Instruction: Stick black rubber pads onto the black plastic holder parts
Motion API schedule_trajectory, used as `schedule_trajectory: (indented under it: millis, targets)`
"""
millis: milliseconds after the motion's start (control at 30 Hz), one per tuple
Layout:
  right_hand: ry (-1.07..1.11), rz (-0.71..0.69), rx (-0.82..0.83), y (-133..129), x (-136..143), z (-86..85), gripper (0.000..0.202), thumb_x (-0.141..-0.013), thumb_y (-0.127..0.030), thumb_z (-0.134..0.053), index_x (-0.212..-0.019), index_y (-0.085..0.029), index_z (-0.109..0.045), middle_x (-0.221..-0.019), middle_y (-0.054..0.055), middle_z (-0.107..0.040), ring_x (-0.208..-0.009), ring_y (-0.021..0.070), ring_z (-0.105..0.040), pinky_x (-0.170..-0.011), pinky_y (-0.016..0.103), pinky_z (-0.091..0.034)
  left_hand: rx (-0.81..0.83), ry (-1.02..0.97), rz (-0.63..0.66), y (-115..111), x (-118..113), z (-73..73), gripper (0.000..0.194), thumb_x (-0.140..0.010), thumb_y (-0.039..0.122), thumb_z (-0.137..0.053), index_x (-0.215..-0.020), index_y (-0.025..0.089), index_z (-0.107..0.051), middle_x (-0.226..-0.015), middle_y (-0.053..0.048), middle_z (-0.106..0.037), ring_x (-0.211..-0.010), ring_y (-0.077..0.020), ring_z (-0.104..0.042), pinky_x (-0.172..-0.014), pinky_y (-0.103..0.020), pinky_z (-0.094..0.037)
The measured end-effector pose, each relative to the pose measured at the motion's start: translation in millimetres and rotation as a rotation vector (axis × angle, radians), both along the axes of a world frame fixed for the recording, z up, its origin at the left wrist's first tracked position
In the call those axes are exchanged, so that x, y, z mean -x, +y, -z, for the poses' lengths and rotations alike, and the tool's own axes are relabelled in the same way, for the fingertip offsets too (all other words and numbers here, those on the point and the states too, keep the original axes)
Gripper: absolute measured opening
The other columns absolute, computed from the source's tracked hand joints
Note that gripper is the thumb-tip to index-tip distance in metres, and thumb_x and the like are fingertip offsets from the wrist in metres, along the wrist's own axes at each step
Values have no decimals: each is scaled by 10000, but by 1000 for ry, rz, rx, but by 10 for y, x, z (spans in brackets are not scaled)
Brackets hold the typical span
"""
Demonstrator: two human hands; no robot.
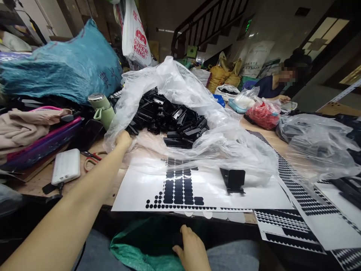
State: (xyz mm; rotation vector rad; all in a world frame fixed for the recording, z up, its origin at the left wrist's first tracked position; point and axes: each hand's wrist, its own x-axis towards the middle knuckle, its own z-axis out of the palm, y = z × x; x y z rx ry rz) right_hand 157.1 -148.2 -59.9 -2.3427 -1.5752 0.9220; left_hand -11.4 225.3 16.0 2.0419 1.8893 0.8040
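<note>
A wooden worktop spreads out before you in a crowded room. Nearest, below its edge, your right hand is over a green bag at your lap, thumb and forefinger apart; you cannot tell whether it grips anything in the shadow there. On the worktop's near side lies a white sheet with rows of black rounded shapes, and a small black stand rests upright toward its right. To the left sit a white box with a cable and red-handled scissors.

Just beyond, your left hand is curled at the left edge of a clear plastic bag; its fingertips are hidden, so its grip is unclear. Black pieces lie heaped in the bag's open mouth, mid-worktop. A pale green flask leans just left of it.

Farther off, a blue sack bulges on the left, a red bag sits right, a person in a dark top is beyond it, and a staircase rises behind.
</note>
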Motion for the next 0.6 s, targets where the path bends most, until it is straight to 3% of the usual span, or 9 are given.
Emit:
schedule_trajectory:
  millis: [67, 167, 267, 333, 467, 533, 600]
  targets:
    - [64, -26, -48, 14, 30, -91, 318, -637, -109, -638, -945, -167, -583, -880, 96, -643, -843, 272, -613, -715, 339, -447, -3, 71, -108, -54, 0, -2, 320, -768, 148, -496, -1040, -20, -477, -1015, -288, -564, -1020, -399, -520, -795, -523, -395]
    - [259, -145, -205, 203, 127, -318, 139, -761, -229, -566, -897, -201, -574, -819, 44, -632, -757, 204, -602, -668, 291, -446, -51, 159, -162, -254, -9, -78, 373, -801, 119, -424, -1149, -15, -416, -1097, -258, -529, -1073, -359, -489, -879, -484, -350]
    - [228, -256, -400, 586, 298, -449, 129, -839, -213, -448, -886, -195, -567, -855, 54, -611, -824, 192, -565, -729, 292, -433, -152, 220, -8, -620, -24, -165, 452, -797, 168, -445, -1232, 56, -399, -1105, -210, -537, -1054, -338, -503, -889, -468, -356]
    - [123, -305, -415, 853, 423, -438, 140, -825, -180, -455, -901, -169, -572, -895, 85, -599, -877, 220, -544, -758, 321, -430, -172, 165, 136, -918, -33, -147, 499, -779, 226, -483, -1254, 93, -409, -1104, -178, -549, -1030, -317, -520, -878, -434, -382]
    - [-40, -335, -333, 1144, 586, -328, 176, -776, -87, -451, -893, -118, -580, -888, 133, -587, -857, 252, -540, -756, 361, -427, 94, -44, 437, -1443, -2, 158, 431, -731, 348, -549, -1107, 138, -557, -1015, -108, -618, -943, -274, -570, -838, -373, -428]
    - [-52, -346, -337, 1157, 609, -298, 193, -756, -61, -448, -888, -115, -578, -869, 134, -585, -841, 248, -539, -758, 362, -423, 141, -79, 470, -1613, 49, 368, 458, -728, 380, -557, -1117, 141, -537, -1048, -115, -610, -969, -276, -563, -851, -381, -425]
    - [-59, -356, -357, 1123, 604, -299, 199, -746, -48, -442, -879, -115, -574, -856, 135, -581, -833, 247, -535, -752, 361, -420, 41, -75, 430, -1721, 116, 535, 525, -733, 391, -563, -1179, 133, -467, -1152, -147, -549, -1068, -289, -508, -900, -410, -393]
